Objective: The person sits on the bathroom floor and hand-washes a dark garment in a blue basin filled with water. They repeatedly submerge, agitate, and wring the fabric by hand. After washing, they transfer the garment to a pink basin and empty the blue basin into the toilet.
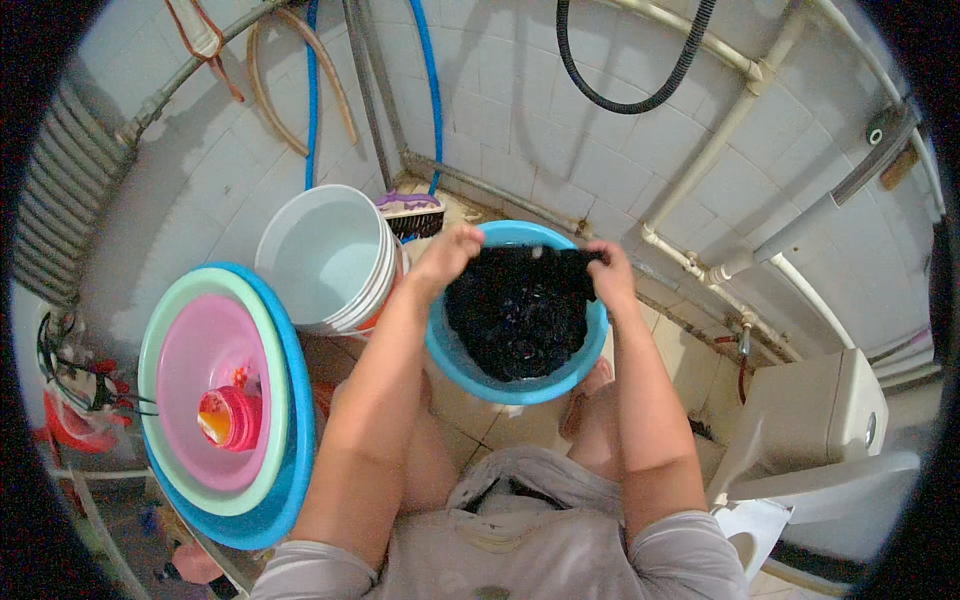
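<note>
A dark wet cloth (520,310), likely a garment, lies bunched in a round blue basin (462,375) on the floor between my legs. My left hand (452,255) is closed at the cloth's upper left corner, by the far rim. At the upper right corner, my right hand (612,275) pinches the edge between thumb and fingers. The cloth's far edge is drawn fairly straight between both hands, while the rest sags into the basin. How much water is under it cannot be seen.
Left of the basin stands a white bucket (290,258) holding water. Nested pink, green and blue basins (175,375) carry a red jar (232,418). A purple-topped brush (410,208) sits behind. On the right is a toilet (790,420); pipes (700,150) run along the tiled wall.
</note>
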A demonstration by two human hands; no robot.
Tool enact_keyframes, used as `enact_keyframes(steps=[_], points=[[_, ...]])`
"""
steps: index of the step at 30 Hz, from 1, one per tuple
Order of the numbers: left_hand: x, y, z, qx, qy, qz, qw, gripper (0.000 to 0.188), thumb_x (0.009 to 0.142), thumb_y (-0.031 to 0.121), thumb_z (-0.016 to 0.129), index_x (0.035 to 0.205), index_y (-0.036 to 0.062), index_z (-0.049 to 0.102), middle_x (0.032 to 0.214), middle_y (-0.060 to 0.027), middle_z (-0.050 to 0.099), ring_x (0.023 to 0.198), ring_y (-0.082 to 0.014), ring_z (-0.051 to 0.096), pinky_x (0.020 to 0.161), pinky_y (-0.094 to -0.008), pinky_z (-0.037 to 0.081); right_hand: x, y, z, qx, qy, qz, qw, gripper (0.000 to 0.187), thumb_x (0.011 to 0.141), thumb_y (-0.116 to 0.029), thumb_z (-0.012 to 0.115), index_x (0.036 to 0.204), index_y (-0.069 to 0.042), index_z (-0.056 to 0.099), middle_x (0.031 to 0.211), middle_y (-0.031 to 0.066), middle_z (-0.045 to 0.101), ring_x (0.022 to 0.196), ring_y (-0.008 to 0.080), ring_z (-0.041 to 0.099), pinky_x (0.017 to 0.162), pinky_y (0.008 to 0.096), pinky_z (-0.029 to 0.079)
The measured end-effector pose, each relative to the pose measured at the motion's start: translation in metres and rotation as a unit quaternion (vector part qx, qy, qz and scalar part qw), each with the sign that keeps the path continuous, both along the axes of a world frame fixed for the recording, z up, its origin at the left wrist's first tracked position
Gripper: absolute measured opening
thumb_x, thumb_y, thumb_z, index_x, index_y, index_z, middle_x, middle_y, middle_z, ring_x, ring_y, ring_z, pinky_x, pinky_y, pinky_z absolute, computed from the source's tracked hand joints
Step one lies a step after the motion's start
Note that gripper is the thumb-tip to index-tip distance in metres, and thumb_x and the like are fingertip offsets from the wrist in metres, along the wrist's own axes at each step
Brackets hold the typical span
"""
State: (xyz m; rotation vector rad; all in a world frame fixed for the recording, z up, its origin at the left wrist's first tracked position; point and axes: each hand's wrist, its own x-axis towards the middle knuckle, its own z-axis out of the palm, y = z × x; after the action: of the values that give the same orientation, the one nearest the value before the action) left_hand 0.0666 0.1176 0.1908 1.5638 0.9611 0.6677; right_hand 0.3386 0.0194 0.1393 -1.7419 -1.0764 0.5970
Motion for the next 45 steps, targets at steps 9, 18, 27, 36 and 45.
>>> enact_keyframes(steps=[9, 18, 27, 36, 45], points=[[0.016, -0.012, -0.003, -0.041, 0.004, 0.008, 0.999, 0.031, 0.084, 0.007, 0.056, 0.114, -0.0001, 0.049, 0.11, -0.0111, 0.055, 0.094, -0.0184, 0.059, 0.084, -0.0277, 0.045, -0.108, 0.03, -0.081, -0.256, -0.311, 0.037, 0.914, 0.064, 0.086, -0.051, 0.046, 0.138, -0.015, 0.033, 0.139, 0.028, 0.028, 0.131, 0.0391, 0.024, 0.106, 0.0495, 0.02], [0.018, -0.012, -0.046, -0.061, 0.029, 0.008, 0.998, 0.03, 0.088, 0.016, 0.052, 0.115, 0.003, 0.051, 0.108, -0.0094, 0.056, 0.091, -0.0183, 0.055, 0.081, -0.0296, 0.044, -0.079, 0.032, -0.123, -0.311, -0.387, 0.163, 0.853, 0.042, 0.085, -0.027, 0.058, 0.124, -0.014, 0.051, 0.128, 0.0195, 0.043, 0.116, 0.0323, 0.044, 0.097, 0.0446, 0.036], [0.034, -0.034, -0.045, -0.491, -0.168, 0.182, 0.835, 0.049, 0.091, 0.047, 0.045, 0.114, 0.0052, 0.054, 0.116, -0.0117, 0.054, 0.108, -0.0233, 0.049, 0.094, -0.0412, 0.037, -0.141, -0.001, 0.061, 0.001, -0.117, 0.114, 0.987, 0.029, 0.082, -0.024, 0.062, 0.097, 0.001, 0.06, 0.094, 0.0187, 0.061, 0.087, 0.035, 0.059, 0.075, 0.0388, 0.046], [0.029, -0.061, -0.001, -0.415, -0.369, 0.057, 0.83, 0.033, 0.093, 0.029, 0.046, 0.112, 0.0042, 0.055, 0.104, -0.0057, 0.062, 0.092, -0.0149, 0.056, 0.091, -0.0313, 0.043, -0.185, -0.034, 0.088, 0.046, -0.3, 0.16, 0.939, 0.024, 0.078, -0.031, 0.061, 0.072, -0.008, 0.059, 0.074, 0.011, 0.06, 0.069, 0.0311, 0.059, 0.06, 0.0394, 0.047], [0.051, -0.037, -0.027, -0.442, -0.08, 0.284, 0.847, 0.042, 0.089, 0.036, 0.049, 0.121, 0.0086, 0.048, 0.12, -0.0083, 0.055, 0.106, -0.0219, 0.054, 0.088, -0.039, 0.042, -0.073, 0.05, -0.011, -0.081, -0.273, -0.081, 0.955, 0.031, 0.088, -0.036, 0.051, 0.099, -0.008, 0.059, 0.098, 0.0186, 0.058, 0.088, 0.0367, 0.055, 0.072, 0.0448, 0.043]])
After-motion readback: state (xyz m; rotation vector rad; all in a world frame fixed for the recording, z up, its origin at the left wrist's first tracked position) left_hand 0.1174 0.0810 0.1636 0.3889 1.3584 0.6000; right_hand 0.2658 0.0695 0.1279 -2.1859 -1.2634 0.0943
